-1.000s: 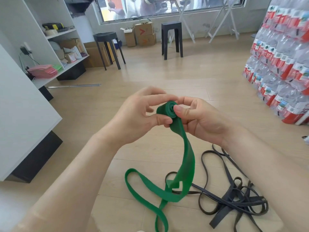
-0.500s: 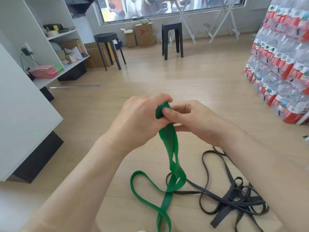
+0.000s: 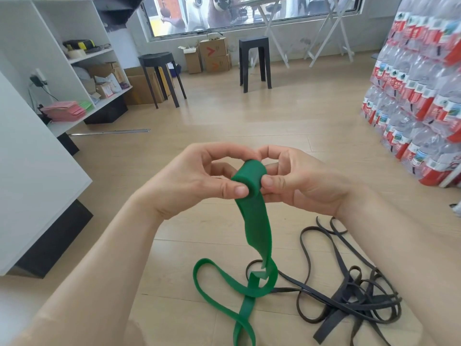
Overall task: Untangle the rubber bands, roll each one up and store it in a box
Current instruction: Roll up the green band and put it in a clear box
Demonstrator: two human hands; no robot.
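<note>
A wide green rubber band [image 3: 257, 221] hangs from my hands at the centre of the head view. Its top end is wound into a small roll. My left hand [image 3: 199, 181] pinches the roll's left end between thumb and fingers. My right hand [image 3: 296, 181] pinches its right end the same way. The loose tail drops to the wooden floor and loops there. A tangle of dark grey rubber bands [image 3: 349, 293] lies on the floor at the lower right, partly under the green tail. No storage box is in view.
A white cabinet [image 3: 37, 186] stands close on the left, with shelves behind it. Two black stools [image 3: 159, 76] and cardboard boxes [image 3: 214, 56] are further back by the window. Stacked packs of bottled water [image 3: 419, 96] line the right side.
The green roll has turned between my fingers and grown a little thicker. Both hands have shifted their pinch, and the hanging tail has swung and shortened slightly.
</note>
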